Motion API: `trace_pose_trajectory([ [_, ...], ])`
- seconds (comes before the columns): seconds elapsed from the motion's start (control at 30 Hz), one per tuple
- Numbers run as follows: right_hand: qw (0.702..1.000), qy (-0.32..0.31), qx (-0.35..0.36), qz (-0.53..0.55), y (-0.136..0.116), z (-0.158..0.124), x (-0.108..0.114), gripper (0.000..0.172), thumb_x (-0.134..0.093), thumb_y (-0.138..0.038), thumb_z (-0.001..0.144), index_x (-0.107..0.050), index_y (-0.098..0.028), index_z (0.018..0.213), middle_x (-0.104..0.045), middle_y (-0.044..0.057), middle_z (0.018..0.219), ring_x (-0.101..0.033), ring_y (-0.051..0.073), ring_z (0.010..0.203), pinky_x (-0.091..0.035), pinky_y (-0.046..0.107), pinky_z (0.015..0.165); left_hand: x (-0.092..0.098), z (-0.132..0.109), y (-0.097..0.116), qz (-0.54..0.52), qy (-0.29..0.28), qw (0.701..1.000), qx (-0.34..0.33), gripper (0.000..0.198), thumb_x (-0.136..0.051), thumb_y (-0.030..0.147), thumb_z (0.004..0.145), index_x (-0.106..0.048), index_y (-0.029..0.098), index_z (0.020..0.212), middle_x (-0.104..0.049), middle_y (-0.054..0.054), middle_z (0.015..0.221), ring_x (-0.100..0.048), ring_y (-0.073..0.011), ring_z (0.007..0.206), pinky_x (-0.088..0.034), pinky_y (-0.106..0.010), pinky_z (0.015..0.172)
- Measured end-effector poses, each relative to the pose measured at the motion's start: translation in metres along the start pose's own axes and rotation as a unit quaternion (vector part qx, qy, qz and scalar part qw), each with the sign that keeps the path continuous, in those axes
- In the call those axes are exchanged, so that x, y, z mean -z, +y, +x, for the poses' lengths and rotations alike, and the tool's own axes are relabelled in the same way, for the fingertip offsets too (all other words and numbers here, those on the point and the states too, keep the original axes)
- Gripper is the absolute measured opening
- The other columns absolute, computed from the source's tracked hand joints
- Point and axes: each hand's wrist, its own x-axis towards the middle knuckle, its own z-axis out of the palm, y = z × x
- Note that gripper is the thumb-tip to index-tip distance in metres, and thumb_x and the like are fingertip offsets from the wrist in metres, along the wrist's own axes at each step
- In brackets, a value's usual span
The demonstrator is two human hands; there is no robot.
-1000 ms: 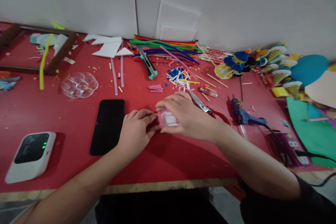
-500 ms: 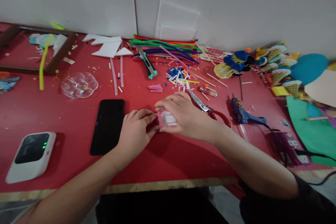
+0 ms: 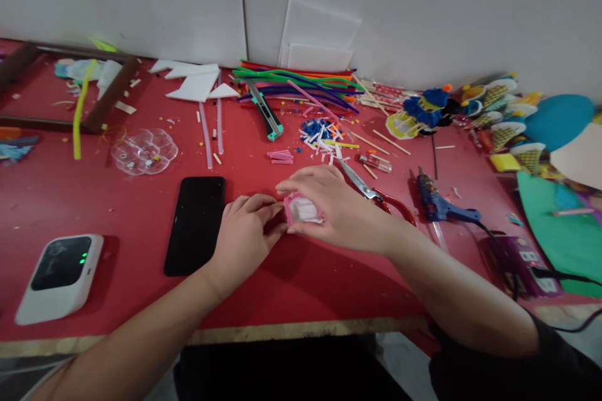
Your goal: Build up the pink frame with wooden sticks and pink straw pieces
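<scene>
A small white piece with a pink border is held over the red table between my two hands. My right hand curves over its top and right side, with the thumb along its lower edge. At its left edge, my left hand has thumb and fingertips pinched together against the pink border. Whether those fingertips grip anything besides the border is hidden. A bundle of short pink pieces lies just behind my hands. Red-handled scissors rest open behind my right hand.
Left of my hands are a black phone, a white device and a clear flower-shaped tray. Pipe cleaners and a cutter lie at the back. A blue glue gun with its cord is at the right.
The view has shifted slightly. My right hand has opened a little around the pink-bordered piece, showing more of its right side. My left hand keeps its pinch at the left edge.
</scene>
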Motion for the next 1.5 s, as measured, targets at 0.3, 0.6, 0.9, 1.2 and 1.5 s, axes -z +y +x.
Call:
trace_pose_trajectory([
  [0.3, 0.994, 0.106, 0.036, -0.014, 0.005, -0.002, -0.011, 0.014, -0.059, -0.019, 0.091, -0.073, -0.021, 0.09, -0.068, 0.006, 0.101, -0.056, 0.021, 0.104, -0.037, 0.04, 0.097, -0.002, 0.0, -0.001, -0.002, 0.012, 1.0, -0.003, 0.023, -0.07, 0.032, 0.084, -0.073, 0.025, 0.106, -0.072, -0.006, 0.107, -0.062, -0.0263, 0.093, -0.046, -0.041, 0.081],
  [0.6, 0.991, 0.129, -0.001, -0.02, 0.013, -0.004, -0.022, 0.01, -0.073, -0.031, 0.083, -0.078, -0.028, 0.091, -0.063, 0.006, 0.112, -0.048, 0.024, 0.107, -0.037, 0.044, 0.098, 0.001, 0.002, 0.002, 0.008, -0.012, 1.0, 0.008, 0.029, -0.069, 0.035, 0.085, -0.072, 0.022, 0.11, -0.071, -0.008, 0.106, -0.061, -0.0282, 0.094, -0.045, -0.042, 0.08],
  [0.9, 0.993, 0.121, -0.009, -0.016, 0.015, -0.004, -0.023, 0.012, -0.072, -0.03, 0.084, -0.078, -0.027, 0.093, -0.064, 0.006, 0.112, -0.049, 0.024, 0.108, -0.037, 0.044, 0.098, 0.0, 0.002, 0.002, 0.014, -0.01, 1.0, 0.006, 0.027, -0.068, 0.036, 0.085, -0.072, 0.023, 0.108, -0.071, -0.008, 0.106, -0.062, -0.0278, 0.095, -0.046, -0.042, 0.079],
  [1.2, 0.973, 0.229, -0.021, -0.014, 0.003, -0.018, -0.016, 0.012, -0.062, -0.031, 0.088, -0.072, -0.024, 0.091, -0.065, 0.006, 0.101, -0.056, 0.023, 0.101, -0.043, 0.043, 0.094, -0.002, 0.001, 0.001, 0.006, 0.02, 1.0, 0.004, 0.023, -0.072, 0.038, 0.082, -0.072, 0.022, 0.099, -0.072, -0.006, 0.101, -0.063, -0.0257, 0.09, -0.045, -0.039, 0.079],
  [1.5, 0.968, 0.247, 0.031, -0.034, 0.01, -0.062, -0.071, 0.014, -0.057, -0.022, 0.091, -0.069, -0.019, 0.084, -0.07, 0.003, 0.067, -0.063, 0.015, 0.06, -0.051, 0.027, 0.058, -0.002, 0.0, 0.003, 0.021, 0.014, 0.999, 0.02, 0.019, -0.068, 0.039, 0.085, -0.067, 0.021, 0.08, -0.072, -0.005, 0.089, -0.063, -0.0266, 0.085, -0.044, -0.04, 0.076],
])
